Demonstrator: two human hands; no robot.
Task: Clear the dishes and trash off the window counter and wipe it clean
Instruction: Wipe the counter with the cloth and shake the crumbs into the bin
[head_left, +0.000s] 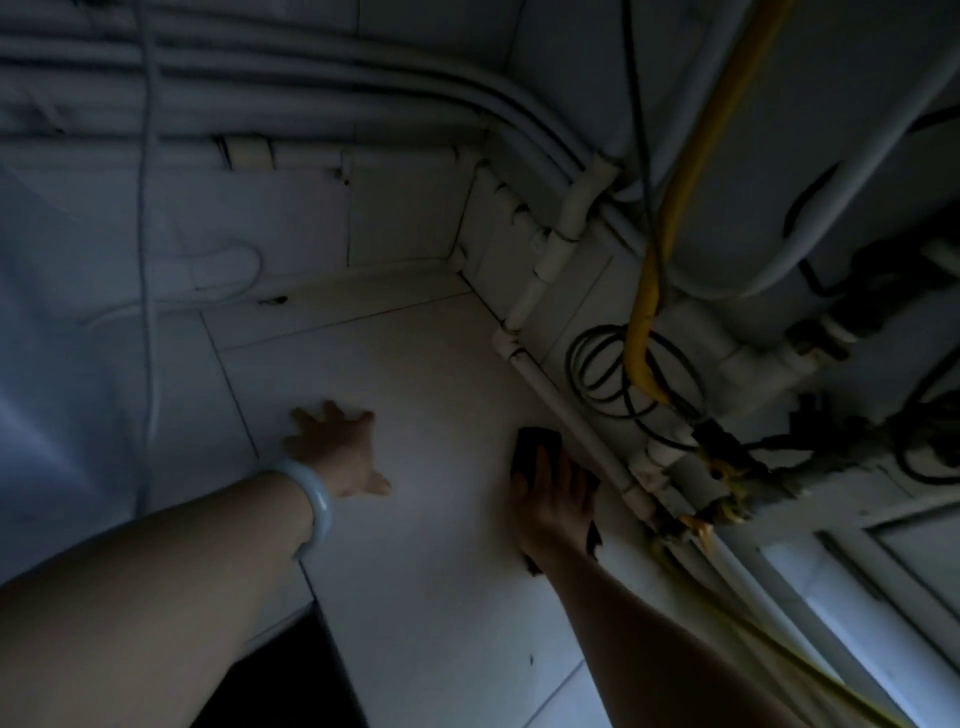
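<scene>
Left hand (337, 454) splayed flat on dim tiled table (441, 571); right hand (553, 501) fingers (543, 467) straight, pressing dark cloth (535, 441) beside pipes (571, 420), frame right.

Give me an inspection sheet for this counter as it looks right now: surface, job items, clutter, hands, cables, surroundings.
Surface: white tiled counter, dimly lit, with a few small dark specks.
Job's things: dark cloth lying flat on the counter, close beside the white pipe.
Clutter: nothing seen.
Hands: left hand spread flat on the counter, holding nothing; right hand pressing straight fingers on the cloth.
Cables: black cable coiled against the wall; yellow hose hanging down across it.
Surroundings: more white pipes along the tiled walls; pale bangle on the left wrist.
</scene>
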